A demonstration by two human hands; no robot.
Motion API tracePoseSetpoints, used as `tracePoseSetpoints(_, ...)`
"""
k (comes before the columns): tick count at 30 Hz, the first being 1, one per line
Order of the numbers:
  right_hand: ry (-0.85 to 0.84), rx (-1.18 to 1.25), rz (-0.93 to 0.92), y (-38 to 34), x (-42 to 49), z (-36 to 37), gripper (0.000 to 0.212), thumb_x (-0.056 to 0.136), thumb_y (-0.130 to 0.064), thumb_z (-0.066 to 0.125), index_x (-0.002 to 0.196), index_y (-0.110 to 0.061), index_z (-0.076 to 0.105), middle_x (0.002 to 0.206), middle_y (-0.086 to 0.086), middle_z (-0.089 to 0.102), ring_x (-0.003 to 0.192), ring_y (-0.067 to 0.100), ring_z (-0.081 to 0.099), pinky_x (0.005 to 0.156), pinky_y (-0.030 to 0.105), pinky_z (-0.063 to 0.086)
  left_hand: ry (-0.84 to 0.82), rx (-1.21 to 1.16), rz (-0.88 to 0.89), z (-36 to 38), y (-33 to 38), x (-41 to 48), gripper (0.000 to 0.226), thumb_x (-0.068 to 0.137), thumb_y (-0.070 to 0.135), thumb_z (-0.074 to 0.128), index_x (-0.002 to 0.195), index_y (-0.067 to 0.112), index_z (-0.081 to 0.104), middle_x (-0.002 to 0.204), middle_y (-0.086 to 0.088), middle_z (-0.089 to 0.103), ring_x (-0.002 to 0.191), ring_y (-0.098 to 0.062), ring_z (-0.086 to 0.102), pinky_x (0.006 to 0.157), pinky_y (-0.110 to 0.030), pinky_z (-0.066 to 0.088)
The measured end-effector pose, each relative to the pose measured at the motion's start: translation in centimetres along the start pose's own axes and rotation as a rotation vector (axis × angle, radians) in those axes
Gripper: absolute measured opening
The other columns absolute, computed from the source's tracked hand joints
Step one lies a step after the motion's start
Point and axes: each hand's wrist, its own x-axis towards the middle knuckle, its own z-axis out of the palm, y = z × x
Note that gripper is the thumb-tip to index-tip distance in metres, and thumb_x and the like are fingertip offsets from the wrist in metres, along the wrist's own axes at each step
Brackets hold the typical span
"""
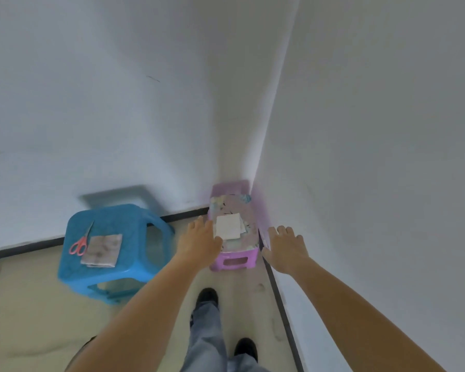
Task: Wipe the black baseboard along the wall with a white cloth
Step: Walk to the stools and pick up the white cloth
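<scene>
Wiping has not begun, judging by the scene: the folded white cloth [228, 226] lies untouched on top of a small purple plastic stool [234, 260] tucked into the corner where two white walls meet. The black baseboard strip [282, 304] runs along the foot of the right wall, from the stool toward the bottom edge of the view, and another length runs along the far wall behind a blue plastic stool [113, 253]. So picking up the cloth and all of the wiping appear to be left.

Both bare arms reach forward and down toward the purple stool. The left hand [200, 241] hovers at the stool's left edge, palm down, fingers [199, 222] spread and released, just beside the cloth but holding nothing. The right hand [286, 247] hovers by the stool's right edge, near the right wall, also palm down with fingers loose and empty.

On the blue stool's top rest pink-handled scissors [79, 247] and a stained greyish square cloth [102, 250]. Grey trouser legs and black shoes [207, 296] stand on the beige floor [38, 318] below.
</scene>
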Motion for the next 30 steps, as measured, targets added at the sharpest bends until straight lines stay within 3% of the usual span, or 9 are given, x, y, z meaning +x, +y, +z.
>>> tracePoseSetpoints(5,-0.055,0.107,0.064,-0.6,8.9,3.1,0.044,0.097,-0.038,0.037,0.133,-0.014,0.038,0.127,0.007,0.048,0.117,0.023,0.044,0.096,0.035,0.038,-0.101,-0.05,0.009,3.4,-2.2,9.3,0.044,0.097,0.024,0.038,0.137,0.008,0.032,0.143,-0.009,0.032,0.127,-0.023,0.033,0.099,-0.032,0.035)
tracePoseSetpoints(11,-0.186,0.203,0.115,-1.0,18.8,11.6,0.043,0.096,-0.037,0.036,0.134,-0.015,0.037,0.132,0.005,0.046,0.12,0.023,0.042,0.098,0.035,0.038,-0.309,-0.019,-0.025,13.8,-6.4,18.8,0.044,0.097,0.03,0.033,0.136,0.013,0.033,0.146,-0.006,0.03,0.13,-0.024,0.03,0.104,-0.037,0.033)
tracePoseSetpoints(16,-0.251,0.275,0.118,-0.8,25.7,19.0,0.043,0.096,-0.038,0.036,0.132,-0.014,0.039,0.128,0.006,0.048,0.117,0.024,0.045,0.094,0.035,0.04,-0.342,-0.014,-0.024,21.4,-8.9,25.1,0.046,0.094,0.03,0.036,0.138,0.016,0.03,0.144,-0.003,0.033,0.127,-0.023,0.033,0.101,-0.038,0.037)
tracePoseSetpoints(19,-0.243,0.389,0.155,-0.8,29.2,22.7,0.04,0.097,-0.035,0.038,0.129,-0.013,0.041,0.128,0.008,0.047,0.118,0.024,0.044,0.093,0.032,0.039,-0.325,0.015,0.0,25.0,-10.0,28.0,0.06,0.097,0.034,0.033,0.149,0.016,0.01,0.156,-0.001,0.012,0.139,-0.022,0.018,0.108,-0.038,0.031)
tracePoseSetpoints(22,-0.132,0.543,0.246,-1.2,32.2,25.2,0.044,0.096,-0.033,0.044,0.134,-0.012,0.039,0.137,0.007,0.038,0.127,0.022,0.038,0.1,0.031,0.037,-0.304,0.143,0.144,27.6,-10.6,29.9,0.063,0.099,0.035,0.026,0.15,0.019,-0.008,0.155,0.005,-0.022,0.145,-0.018,-0.011,0.116,-0.034,0.009)
tracePoseSetpoints(25,-0.031,0.697,0.374,-1.8,34.7,27.0,0.045,0.092,-0.034,0.052,0.13,-0.013,0.041,0.129,0.005,0.04,0.118,0.022,0.042,0.099,0.033,0.038,-0.309,0.181,0.202,29.5,-10.9,30.8,0.064,0.1,0.033,0.024,0.149,0.018,-0.014,0.152,0.004,-0.03,0.142,-0.017,-0.022,0.116,-0.031,-0.003)
tracePoseSetpoints(28,-0.009,0.887,0.492,-2.5,36.3,27.8,0.036,0.085,-0.03,0.062,0.114,-0.013,0.052,0.109,0.001,0.052,0.1,0.016,0.051,0.083,0.02,0.043,-0.306,0.166,0.207,30.4,-11.0,31.0,0.066,0.099,0.027,0.026,0.148,0.015,-0.016,0.149,0.004,-0.034,0.141,-0.016,-0.025,0.112,-0.027,-0.008)
tracePoseSetpoints(30,-0.051,0.992,0.476,-2.9,36.5,27.6,0.015,0.083,-0.018,0.064,0.097,-0.012,0.063,0.082,-0.003,0.059,0.073,0.008,0.055,0.056,0.003,0.038,-0.337,0.127,0.214,30.3,-10.9,31.1,0.065,0.098,0.022,0.028,0.149,0.015,-0.013,0.149,0.007,-0.033,0.141,-0.014,-0.024,0.111,-0.023,-0.006)
